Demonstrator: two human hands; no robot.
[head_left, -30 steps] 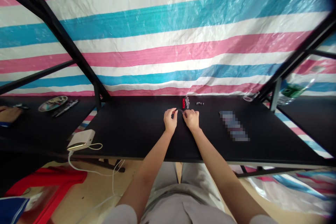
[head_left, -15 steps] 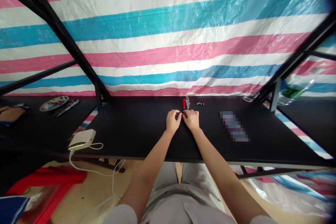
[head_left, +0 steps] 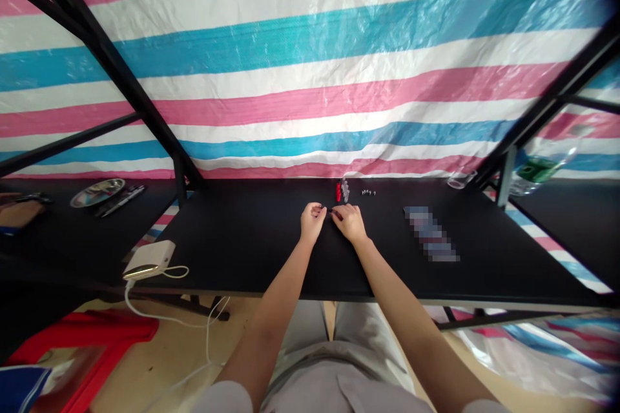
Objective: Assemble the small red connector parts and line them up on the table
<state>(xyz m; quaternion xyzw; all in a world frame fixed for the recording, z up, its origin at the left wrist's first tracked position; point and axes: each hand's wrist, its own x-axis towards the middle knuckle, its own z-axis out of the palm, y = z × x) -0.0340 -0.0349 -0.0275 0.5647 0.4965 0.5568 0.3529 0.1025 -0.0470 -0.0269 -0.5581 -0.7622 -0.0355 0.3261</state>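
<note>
Makeshift workshop: black metal-framed workbench [head_left: 232, 251] against a pink, white and blue striped tarpaulin [head_left: 310, 58], tiny metal parts [head_left: 369, 193] set out in a row, red plastic stool [head_left: 82, 329] on a bare floor [head_left: 159, 355].

Black tabletop [head_left: 242, 251]: far right corner, glass tumbler [head_left: 462, 180]; right of centre, pixelated flat strip [head_left: 431, 233], too blurred to identify; near left edge, white power bank [head_left: 148, 259], white cable [head_left: 165, 321] trailing to floor. Second black table [head_left: 48, 258], left: steel tray [head_left: 97, 193], pens [head_left: 119, 201] beside it, co-worker's hand [head_left: 22, 213] at far edge. Beyond right corner, plastic bottle [head_left: 535, 171], green label. Below left, red plastic stool [head_left: 82, 329]. Behind, pink-blue-white striped tarp [head_left: 310, 58] on black steel frame [head_left: 104, 64].
</note>
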